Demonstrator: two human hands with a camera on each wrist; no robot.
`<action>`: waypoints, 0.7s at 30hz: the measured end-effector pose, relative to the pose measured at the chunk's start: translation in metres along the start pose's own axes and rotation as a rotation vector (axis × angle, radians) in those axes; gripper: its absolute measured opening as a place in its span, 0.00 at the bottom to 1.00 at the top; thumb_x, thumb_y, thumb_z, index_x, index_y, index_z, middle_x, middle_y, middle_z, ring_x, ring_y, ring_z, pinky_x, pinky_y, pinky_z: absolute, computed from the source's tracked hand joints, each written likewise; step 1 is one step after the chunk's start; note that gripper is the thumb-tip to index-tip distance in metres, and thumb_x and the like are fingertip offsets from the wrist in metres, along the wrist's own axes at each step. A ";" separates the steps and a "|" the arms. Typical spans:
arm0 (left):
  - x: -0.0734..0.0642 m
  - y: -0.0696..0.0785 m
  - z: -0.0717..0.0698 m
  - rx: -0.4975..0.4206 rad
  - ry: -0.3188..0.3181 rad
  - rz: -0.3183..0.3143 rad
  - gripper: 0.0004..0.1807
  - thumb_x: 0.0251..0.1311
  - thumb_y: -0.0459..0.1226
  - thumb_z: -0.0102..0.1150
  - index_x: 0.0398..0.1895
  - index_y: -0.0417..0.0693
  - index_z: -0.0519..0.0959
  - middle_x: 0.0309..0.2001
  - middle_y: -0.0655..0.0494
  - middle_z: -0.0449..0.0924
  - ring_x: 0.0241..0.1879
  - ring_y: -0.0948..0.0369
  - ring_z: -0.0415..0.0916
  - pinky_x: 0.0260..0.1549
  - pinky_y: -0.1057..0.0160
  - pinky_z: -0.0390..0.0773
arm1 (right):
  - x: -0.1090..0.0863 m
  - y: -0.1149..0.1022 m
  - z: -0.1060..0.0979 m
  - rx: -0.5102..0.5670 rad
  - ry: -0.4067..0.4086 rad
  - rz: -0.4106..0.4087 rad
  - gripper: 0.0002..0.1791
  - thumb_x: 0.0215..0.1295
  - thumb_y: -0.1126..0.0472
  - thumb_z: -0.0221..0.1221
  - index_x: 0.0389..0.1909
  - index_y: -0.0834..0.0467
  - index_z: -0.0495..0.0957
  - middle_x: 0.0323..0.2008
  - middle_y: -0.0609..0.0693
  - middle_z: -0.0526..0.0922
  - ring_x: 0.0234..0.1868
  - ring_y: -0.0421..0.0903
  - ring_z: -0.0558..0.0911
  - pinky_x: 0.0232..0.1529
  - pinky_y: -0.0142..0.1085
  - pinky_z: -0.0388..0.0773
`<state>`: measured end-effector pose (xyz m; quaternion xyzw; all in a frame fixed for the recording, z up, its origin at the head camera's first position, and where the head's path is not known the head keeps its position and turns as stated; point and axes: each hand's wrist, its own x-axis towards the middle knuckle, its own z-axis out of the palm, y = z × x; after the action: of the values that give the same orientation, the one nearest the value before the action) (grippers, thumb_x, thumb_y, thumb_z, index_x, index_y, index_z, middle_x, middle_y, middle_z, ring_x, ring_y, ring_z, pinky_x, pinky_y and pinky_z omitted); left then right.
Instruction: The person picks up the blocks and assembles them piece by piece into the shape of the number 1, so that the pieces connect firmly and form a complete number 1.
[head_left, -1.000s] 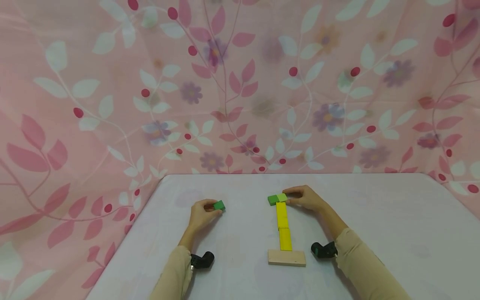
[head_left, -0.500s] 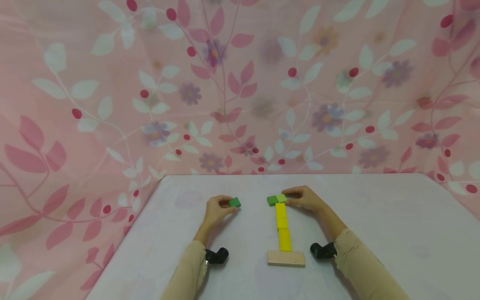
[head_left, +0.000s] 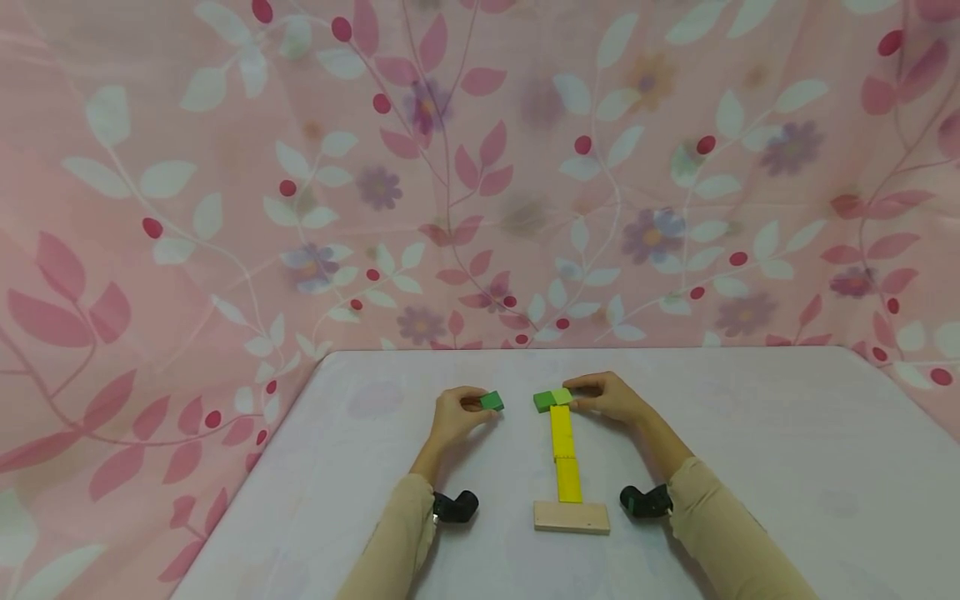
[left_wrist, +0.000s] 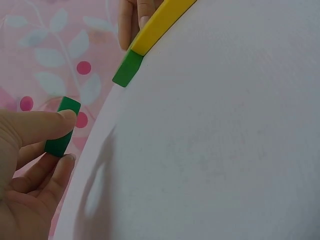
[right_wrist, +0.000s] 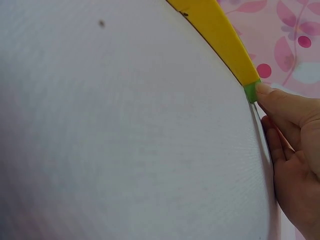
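Note:
My left hand (head_left: 454,419) pinches a dark green block (head_left: 492,401) between thumb and fingers, a short gap left of two green blocks on the table. In the left wrist view that dark green block (left_wrist: 61,145) hangs apart from the row. My right hand (head_left: 613,395) pinches the light green block (head_left: 561,397), which lies against a medium green block (head_left: 543,402). Below them run two yellow blocks (head_left: 563,432) laid end to end. A plain wooden block (head_left: 572,517) lies crosswise at their near end. The right wrist view shows the thumb (right_wrist: 267,90) on the light green block.
A white-covered table (head_left: 720,417) bears the blocks. Behind it hangs a pink floral cloth (head_left: 480,183). A black wrist camera (head_left: 459,506) sits at my left wrist, and another black camera (head_left: 643,502) at the right one.
My left hand has moved to the right with the dark green block, closing much of the distance to the row. The right hand stays at the light green block.

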<state>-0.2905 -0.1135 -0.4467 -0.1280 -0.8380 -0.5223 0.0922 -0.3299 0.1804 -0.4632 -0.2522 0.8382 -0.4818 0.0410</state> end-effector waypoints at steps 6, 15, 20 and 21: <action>0.004 0.005 0.009 -0.013 -0.015 -0.015 0.18 0.37 0.30 0.69 0.36 0.34 0.79 0.29 0.44 0.80 0.28 0.58 0.77 0.29 0.67 0.77 | 0.001 0.000 0.000 0.001 -0.004 0.031 0.24 0.51 0.58 0.63 0.50 0.61 0.75 0.50 0.53 0.76 0.53 0.51 0.71 0.57 0.47 0.63; 0.008 0.010 0.020 -0.010 -0.046 -0.021 0.18 0.38 0.30 0.68 0.37 0.34 0.79 0.31 0.43 0.80 0.28 0.59 0.77 0.30 0.67 0.77 | 0.000 -0.003 0.000 0.014 -0.004 0.004 0.23 0.52 0.60 0.63 0.50 0.64 0.74 0.49 0.56 0.76 0.53 0.53 0.71 0.56 0.48 0.62; 0.011 0.013 0.024 -0.002 -0.060 -0.018 0.17 0.38 0.31 0.69 0.36 0.35 0.79 0.30 0.46 0.80 0.27 0.61 0.76 0.30 0.67 0.77 | 0.000 -0.004 0.001 0.008 -0.004 0.021 0.23 0.52 0.60 0.62 0.50 0.63 0.74 0.50 0.55 0.76 0.53 0.52 0.71 0.56 0.47 0.62; 0.011 0.014 0.025 -0.004 -0.060 -0.021 0.17 0.38 0.31 0.69 0.36 0.35 0.79 0.30 0.47 0.80 0.27 0.61 0.76 0.30 0.67 0.77 | 0.000 -0.004 0.001 0.009 -0.004 0.027 0.23 0.52 0.60 0.62 0.50 0.63 0.74 0.50 0.54 0.76 0.53 0.52 0.71 0.57 0.47 0.62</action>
<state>-0.2973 -0.0841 -0.4429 -0.1350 -0.8407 -0.5208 0.0611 -0.3285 0.1783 -0.4605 -0.2417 0.8392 -0.4845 0.0504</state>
